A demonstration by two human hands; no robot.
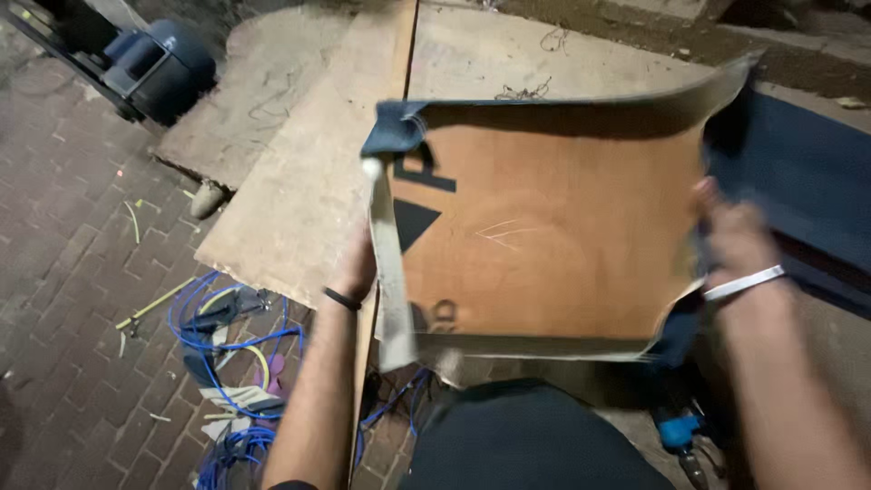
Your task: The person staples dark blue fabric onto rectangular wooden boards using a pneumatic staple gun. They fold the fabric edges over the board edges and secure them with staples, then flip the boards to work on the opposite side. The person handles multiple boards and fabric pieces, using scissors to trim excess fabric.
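I see both hands raised in front of me, arms stretched forward from the bottom of the view. My left hand, with a dark band at the wrist, reaches up behind the left edge of a flat orange-brown plywood panel; its fingers are hidden behind that edge, so it seems to grip the panel there, though I cannot see the clasp itself. My right hand, with a pale bracelet at the wrist, is blurred and closed on the panel's right edge together with dark blue cloth. The panel is held up, tilted toward me, above the pale worn wooden tabletop. It bears black painted marks near its left side, and blue cloth folds over its top left corner.
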